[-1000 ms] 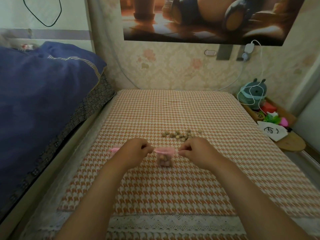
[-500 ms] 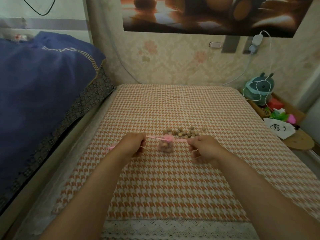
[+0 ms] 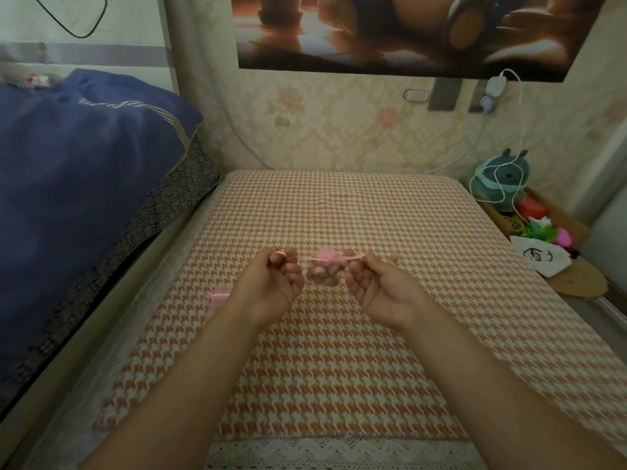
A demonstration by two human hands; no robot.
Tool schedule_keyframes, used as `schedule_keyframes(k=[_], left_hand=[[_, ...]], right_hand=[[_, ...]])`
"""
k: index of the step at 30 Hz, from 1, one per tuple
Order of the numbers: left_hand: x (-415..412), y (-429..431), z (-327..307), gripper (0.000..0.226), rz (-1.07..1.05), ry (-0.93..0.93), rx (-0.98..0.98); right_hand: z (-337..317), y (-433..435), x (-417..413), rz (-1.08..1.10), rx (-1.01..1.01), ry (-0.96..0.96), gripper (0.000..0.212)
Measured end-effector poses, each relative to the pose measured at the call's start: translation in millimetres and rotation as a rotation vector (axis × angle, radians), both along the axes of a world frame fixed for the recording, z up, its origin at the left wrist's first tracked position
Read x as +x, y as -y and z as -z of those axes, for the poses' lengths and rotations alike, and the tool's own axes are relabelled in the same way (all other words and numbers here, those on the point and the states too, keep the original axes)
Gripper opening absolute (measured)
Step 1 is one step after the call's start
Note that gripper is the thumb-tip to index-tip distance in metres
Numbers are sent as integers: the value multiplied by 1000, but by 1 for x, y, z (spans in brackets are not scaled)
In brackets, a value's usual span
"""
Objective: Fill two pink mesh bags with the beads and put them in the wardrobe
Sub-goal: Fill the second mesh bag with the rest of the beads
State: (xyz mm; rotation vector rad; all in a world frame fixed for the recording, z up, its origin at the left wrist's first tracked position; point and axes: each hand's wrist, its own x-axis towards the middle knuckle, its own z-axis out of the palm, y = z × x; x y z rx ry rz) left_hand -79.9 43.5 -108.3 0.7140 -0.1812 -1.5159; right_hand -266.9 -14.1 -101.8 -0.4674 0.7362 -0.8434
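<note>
Step in hand, as I judge it: closing bag one. Both hands are up in front of me, palms turned toward the camera.

- Left hand [image 3: 271, 283]: fingers curled, thumb and forefinger pinching the left end of the pink drawstring [image 3: 354, 256].
- Right hand [image 3: 376, 286]: same posture, pinching the right end. Neither hand touches the bag itself.
- Pink mesh bag [image 3: 324, 271]: hangs between the two hands, just beside each. It looks lifted off the worktop [image 3: 339, 205], though I can't tell for certain from this angle. Beads [image 3: 319, 273] show through the mesh, bunched in the lower part.

Orientation: the neck is gathered into a frill and points up, and the loaded belly hangs below, so the bag's long axis is roughly vertical. The drawstring runs across it, left to right, close to level and taut.

Other items: a second pink bag [image 3: 217, 298] lies flat on the houndstooth cloth just left of my left wrist and looks unfilled. One loose bead [image 3: 393, 258] sits beyond my right fingers. Any more beads would be hidden behind the hands and the bag.

Next move, my reading: pull the ends apart evenly until the neck is fully cinched. An uneven pull would tip the bag and could spill beads if a gap remains. Then set it down and start on the second bag. The wardrobe is not in view, so that leg comes later.
</note>
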Motion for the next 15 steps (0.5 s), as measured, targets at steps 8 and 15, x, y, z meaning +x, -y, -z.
schedule_keyframes(k=[8,15], left_hand=[[20,0,4,37,-33,344,135],[10,-1,-4,39,69,503,148]], right_hand=[[0,11,-22,34,-296,-467,23],[12,-8,4,-204,-956,-995,37]])
